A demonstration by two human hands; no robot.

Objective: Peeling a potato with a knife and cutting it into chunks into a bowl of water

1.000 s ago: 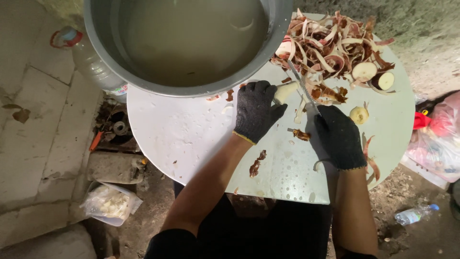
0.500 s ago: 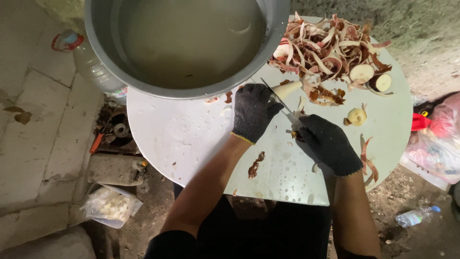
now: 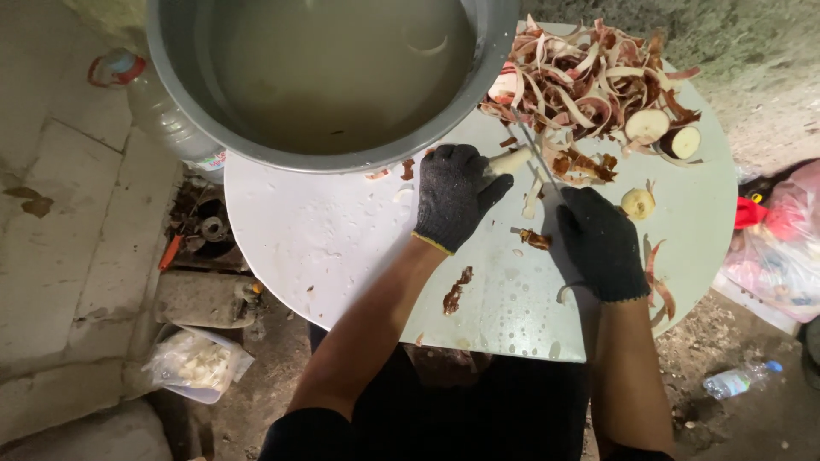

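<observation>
The left hand [image 3: 453, 198], in a dark knitted glove, has its fingers [image 3: 494, 189] curled shut around a pale, peeled, stick-shaped piece of root vegetable [image 3: 512, 160], whose free end pokes out past the fingertips toward the heap of peelings. The right hand [image 3: 600, 243], gloved the same way, is closed round the handle of a thin-bladed metal knife [image 3: 536, 158]; the blade runs up and away from those fingers and crosses just beyond the tip of the pale piece. Whether the edge touches the piece cannot be told.

The piece looks firm and stiff, light for its size, and probably wet and slick where the skin is off, so the knitted glove helps friction. A hold low on the stem end, back from the blade, seems the safest place, with the fingertips tucked in. It would likely snap if bent hard.

Beyond both sets of fingers lies a pile of reddish-brown and white peel strips [image 3: 589, 81], with two cut round slices [image 3: 647, 125] at its right side. A small yellowish peeled chunk [image 3: 637, 203] sits just right of the right-hand fingers. Above the left-hand fingers stands a large grey metal basin of cloudy water [image 3: 325, 77], overhanging the round white table [image 3: 325, 248], which is beaded with drops.
</observation>
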